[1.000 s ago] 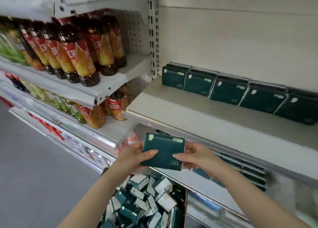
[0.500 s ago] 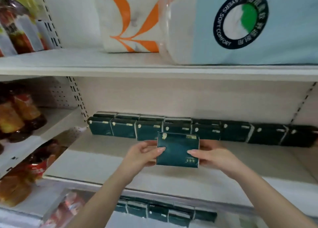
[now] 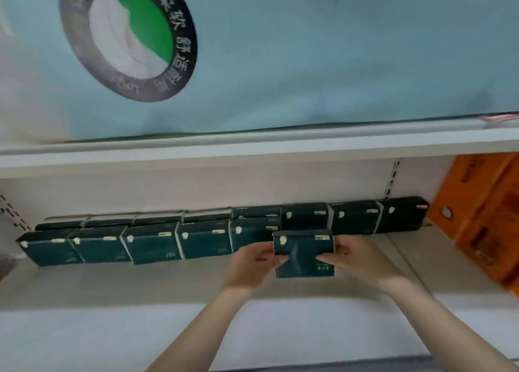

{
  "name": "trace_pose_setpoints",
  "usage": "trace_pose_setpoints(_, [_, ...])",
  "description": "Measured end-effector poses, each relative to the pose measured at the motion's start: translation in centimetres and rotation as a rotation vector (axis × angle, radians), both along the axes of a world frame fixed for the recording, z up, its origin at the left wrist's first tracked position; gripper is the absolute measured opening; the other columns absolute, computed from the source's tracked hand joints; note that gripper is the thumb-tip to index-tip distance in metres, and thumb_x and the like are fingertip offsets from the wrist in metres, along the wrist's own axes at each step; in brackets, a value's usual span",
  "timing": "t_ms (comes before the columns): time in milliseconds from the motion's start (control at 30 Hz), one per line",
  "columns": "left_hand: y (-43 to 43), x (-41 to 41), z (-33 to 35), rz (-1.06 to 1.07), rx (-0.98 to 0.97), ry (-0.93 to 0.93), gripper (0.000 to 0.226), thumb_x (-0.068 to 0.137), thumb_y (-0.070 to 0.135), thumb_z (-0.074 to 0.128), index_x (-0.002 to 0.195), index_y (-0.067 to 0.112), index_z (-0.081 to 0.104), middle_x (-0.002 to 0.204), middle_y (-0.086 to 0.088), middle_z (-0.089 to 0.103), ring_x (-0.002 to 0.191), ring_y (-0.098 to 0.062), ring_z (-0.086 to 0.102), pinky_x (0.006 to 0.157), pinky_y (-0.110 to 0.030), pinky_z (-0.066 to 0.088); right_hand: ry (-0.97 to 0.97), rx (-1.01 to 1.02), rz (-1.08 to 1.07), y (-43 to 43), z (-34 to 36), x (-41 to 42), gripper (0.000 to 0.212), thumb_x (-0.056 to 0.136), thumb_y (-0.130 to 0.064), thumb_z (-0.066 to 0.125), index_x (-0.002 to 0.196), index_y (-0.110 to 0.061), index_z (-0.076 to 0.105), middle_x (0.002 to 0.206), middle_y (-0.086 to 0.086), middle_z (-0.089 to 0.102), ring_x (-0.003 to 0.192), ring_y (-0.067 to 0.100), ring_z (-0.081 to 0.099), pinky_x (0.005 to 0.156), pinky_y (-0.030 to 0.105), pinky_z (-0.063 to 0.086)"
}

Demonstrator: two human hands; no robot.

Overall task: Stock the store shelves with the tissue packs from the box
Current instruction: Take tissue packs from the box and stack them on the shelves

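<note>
Up on the left, a big light blue pack (image 3: pixel 309 63) is sitting on the top shelf (image 3: pixel 252 150); a round black mark (image 3: pixel 127 34) with green and white inside is showing on its front. Under it, you are looking into the lower shelf (image 3: pixel 126 284), which is white.

A front row (image 3: pixel 151 245) of dark green packs is standing on the lower shelf, starting at the left; five of them are standing side by side and touching; a back row (image 3: pixel 354 217) is standing right behind them, against the back wall.

Next, your left hand (image 3: pixel 248 262) is holding the left edge of one more tissue pack (image 3: pixel 304 255); its thumb is lying on the front, and its fingers are bending round the side. The tissue pack is standing upright between your two hands; it is sitting just to the right of the fifth pack of the front row and in front of the back row; I cannot tell if its bottom is touching the shelf. Your right hand (image 3: pixel 358 262) is holding the right edge the same way; its thumb is in front, and its fingers are bending round the side.

Further right, the back row is going on with no packs in front of it; at the far right, orange packs (image 3: pixel 483 211) are standing just beside the last green one.
</note>
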State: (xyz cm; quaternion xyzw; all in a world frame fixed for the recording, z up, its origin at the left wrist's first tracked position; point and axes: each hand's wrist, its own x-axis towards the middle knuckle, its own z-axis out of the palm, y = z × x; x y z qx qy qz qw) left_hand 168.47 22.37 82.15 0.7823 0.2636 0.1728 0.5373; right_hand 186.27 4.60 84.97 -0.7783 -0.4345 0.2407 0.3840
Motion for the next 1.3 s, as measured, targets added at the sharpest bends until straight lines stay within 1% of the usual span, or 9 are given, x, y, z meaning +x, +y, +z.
trace_pose_setpoints(167, [-0.4, 2.1, -0.8, 0.02, 0.099, 0.016, 0.019, 0.089, 0.028, 0.076, 0.104, 0.039, 0.078, 0.093, 0.026, 0.075, 0.094, 0.011, 0.068, 0.086, -0.009, 0.05, -0.035, 0.029, -0.014, 0.1, -1.8, 2.3, 0.015, 0.087, -0.036, 0.072, 0.101, -0.03, 0.074, 0.095, -0.015, 0.076, 0.087, 0.002, 0.07, 0.084, 0.033, 0.057])
trace_pose_setpoints(267, [-0.2, 2.9, -1.0, 0.044, 0.137, 0.039, 0.016, 0.088, 0.032, 0.078, 0.103, 0.036, 0.08, 0.09, 0.029, 0.074, 0.091, 0.015, 0.067, 0.077, -0.001, 0.045, -0.036, 0.045, -0.015, 0.6, -2.4, 3.2, 0.015, 0.087, -0.034, 0.073, 0.102, -0.033, 0.073, 0.095, -0.021, 0.075, 0.086, -0.003, 0.069, 0.081, 0.026, 0.056])
trace_pose_setpoints(400, [-0.1, 4.1, -1.1, 0.109, 0.17, 0.096, 0.004, 0.082, 0.039, 0.082, 0.084, 0.038, 0.078, 0.079, 0.027, 0.073, 0.076, 0.012, 0.067, 0.071, -0.011, 0.051, -0.073, 0.066, -0.044, 0.8, -2.8, 4.1, 0.013, 0.086, -0.033, 0.075, 0.096, -0.039, 0.07, 0.089, -0.03, 0.072, 0.081, -0.009, 0.067, 0.065, 0.007, 0.046])
trace_pose_setpoints(600, [-0.3, 5.6, -1.2, 0.179, 0.304, 0.219, 0.034, 0.078, 0.055, 0.076, 0.077, 0.022, 0.073, 0.072, 0.009, 0.072, 0.07, -0.006, 0.066, 0.069, -0.028, 0.054, -0.13, 0.038, -0.108, 1.1, -3.3, 5.2, 0.018, 0.084, -0.033, 0.076, 0.101, -0.034, 0.071, 0.088, -0.018, 0.075, 0.08, -0.004, 0.068, 0.072, 0.02, 0.053])
trace_pose_setpoints(833, [0.2, 4.4, -1.0, 0.204, 0.418, 0.32, 0.028, 0.078, 0.073, 0.064, 0.085, 0.046, 0.066, 0.08, 0.033, 0.067, 0.083, 0.007, 0.061, 0.071, -0.02, 0.051, -0.091, 0.078, -0.16, 0.9, -4.0, 6.1, 0.022, 0.084, -0.031, 0.077, 0.105, -0.032, 0.07, 0.092, -0.017, 0.075, 0.084, -0.005, 0.068, 0.078, 0.021, 0.053])
trace_pose_setpoints(1000, [1.1, 4.2, -0.7, 0.237, 0.513, 0.453, 0.046, 0.073, 0.081, 0.062, 0.086, 0.037, 0.068, 0.087, 0.022, 0.07, 0.085, -0.007, 0.064, 0.066, -0.023, 0.042, -0.201, 0.037, -0.199, 2.5, -3.7, 5.8, 0.014, 0.082, -0.034, 0.08, 0.091, -0.029, 0.071, 0.081, -0.017, 0.071, 0.076, -0.004, 0.065, 0.065, 0.008, 0.045])
trace_pose_setpoints(1100, [1.1, 4.8, -0.5, 0.268, 0.59, 0.519, 0.055, 0.073, 0.082, 0.058, 0.077, 0.028, 0.067, 0.071, 0.013, 0.066, 0.068, -0.009, 0.059, 0.057, -0.022, 0.037, -0.326, -0.031, -0.246, 3.6, -3.4, 5.4, 0.045, 0.08, -0.045, 0.078, 0.057, -0.019, 0.05, 0.055, -0.009, 0.05, 0.052, 0.006, 0.046, 0.05, 0.02, 0.031])
trace_pose_setpoints(1167, [1.2, 5.2, -0.4, 0.286, 0.606, 0.539, 0.057, 0.079, 0.078, 0.056, 0.073, 0.022, 0.066, 0.066, 0.009, 0.062, 0.062, -0.011, 0.056, 0.055, -0.023, 0.034, -0.37, -0.08, -0.243, 4.0, -2.9, 5.1, 0.057, 0.081, -0.049, 0.076, 0.054, -0.015, 0.039, 0.051, -0.002, 0.04, 0.05, 0.013, 0.037, 0.051, 0.03, 0.027])
trace_pose_setpoints(1300, [1.3, 5.2, -0.3, 0.28, 0.61, 0.539, 0.05, 0.087, 0.069, 0.055, 0.079, 0.022, 0.07, 0.071, 0.007, 0.064, 0.067, -0.017, 0.059, 0.057, -0.025, 0.037, -0.343, -0.149, -0.232, 3.8, -2.2, 4.7, 0.052, 0.084, -0.046, 0.075, 0.059, -0.008, 0.051, 0.057, 0.005, 0.054, 0.054, 0.015, 0.048, 0.052, 0.03, 0.034])
